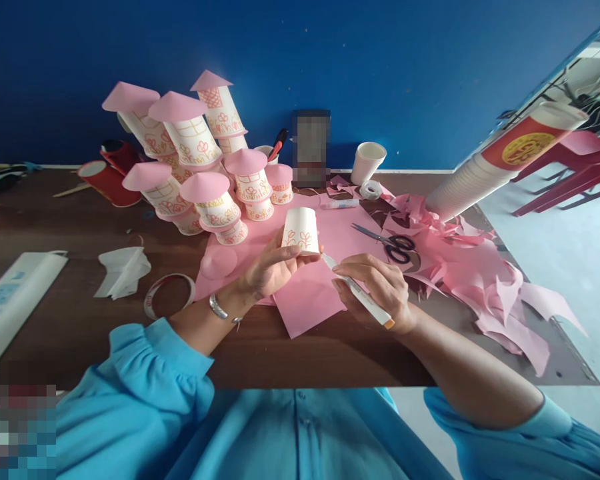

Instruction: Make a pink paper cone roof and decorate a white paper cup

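My left hand [267, 272] is closed around a white paper cup [300, 225] above the pink sheets, its narrower end up. Orange-red flowers are drawn along the cup's lower part. In my right hand [383, 283] a white marker [365, 301] with an orange end is gripped, its tip close to the cup's lower right edge. Whether the tip touches the cup I cannot tell. Beneath both hands lies pink paper [300, 310]. Black-handled scissors [397, 248] rest open to the right. A pink paper disc or cone [219, 263] lies to the left.
Several decorated cup towers [213, 200] with pink cone roofs stand at the back left. On the right are pink scraps [473, 267] and a leaning cup stack [480, 177]. A white cup [367, 163], tape roll [371, 190] and glue stick [340, 204] sit behind; a tape ring [153, 300] lies left.
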{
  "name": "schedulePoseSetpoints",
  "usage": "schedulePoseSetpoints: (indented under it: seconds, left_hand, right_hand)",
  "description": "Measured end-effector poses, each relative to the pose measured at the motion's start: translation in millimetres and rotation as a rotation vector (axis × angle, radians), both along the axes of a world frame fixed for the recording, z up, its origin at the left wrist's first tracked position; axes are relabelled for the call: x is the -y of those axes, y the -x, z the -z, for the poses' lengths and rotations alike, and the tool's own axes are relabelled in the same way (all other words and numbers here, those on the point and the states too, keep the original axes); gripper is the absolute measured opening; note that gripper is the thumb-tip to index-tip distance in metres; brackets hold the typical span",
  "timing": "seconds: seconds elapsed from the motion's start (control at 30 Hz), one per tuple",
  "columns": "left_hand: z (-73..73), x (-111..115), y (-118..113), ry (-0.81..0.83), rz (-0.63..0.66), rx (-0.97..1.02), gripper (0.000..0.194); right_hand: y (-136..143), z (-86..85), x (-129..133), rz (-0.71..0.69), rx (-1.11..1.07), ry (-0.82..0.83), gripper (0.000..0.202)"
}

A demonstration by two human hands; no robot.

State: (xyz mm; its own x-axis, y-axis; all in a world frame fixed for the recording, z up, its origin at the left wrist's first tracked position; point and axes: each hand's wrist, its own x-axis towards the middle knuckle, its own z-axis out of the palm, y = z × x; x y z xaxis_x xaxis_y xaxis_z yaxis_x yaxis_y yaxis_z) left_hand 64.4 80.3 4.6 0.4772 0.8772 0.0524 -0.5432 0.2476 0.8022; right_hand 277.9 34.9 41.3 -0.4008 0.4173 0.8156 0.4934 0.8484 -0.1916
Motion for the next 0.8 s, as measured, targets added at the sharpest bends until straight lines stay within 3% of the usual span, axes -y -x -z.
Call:
schedulePoseSetpoints:
  seconds: [0.2, 0.8]
  left_hand:
    - [-9.2, 3, -2, 0.0, 0.019, -0.078, 0.068]
    - [-9.6, 4, -3, -0.099, 0.063, -0.204, 0.052]
  right_hand:
    - [0, 0.3, 1, 0.006, 0.0, 0.003, 0.02]
    - [1, 1.6, 1, -0.051, -0.012, 0.075, 0.024]
